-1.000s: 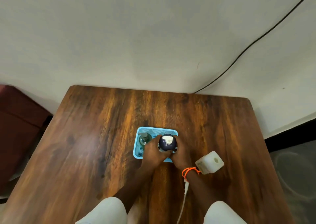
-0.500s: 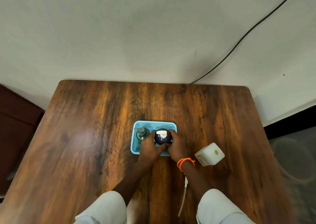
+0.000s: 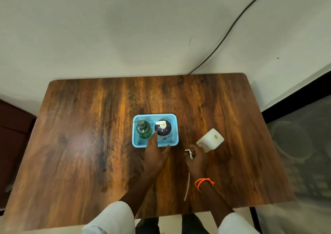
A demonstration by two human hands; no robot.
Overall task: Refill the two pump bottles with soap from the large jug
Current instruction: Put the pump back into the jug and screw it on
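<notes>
Two pump bottles [image 3: 154, 129] in basket [image 3: 155, 116]

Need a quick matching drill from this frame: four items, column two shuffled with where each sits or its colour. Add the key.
Column 1
1. green pump bottle
2. dark pump bottle
3. white jug
4. blue basket

Column 2
A. on bare table, right of the basket
B. left half of the basket
C. holds both bottles
D. right half of the basket, white pump head

Pairs: 1-B, 2-D, 3-A, 4-C

Two pump bottles, green [image 3: 143, 130] and dark [image 3: 163, 129], one basket [image 3: 136, 143], one jug [image 3: 210, 140].
</notes>
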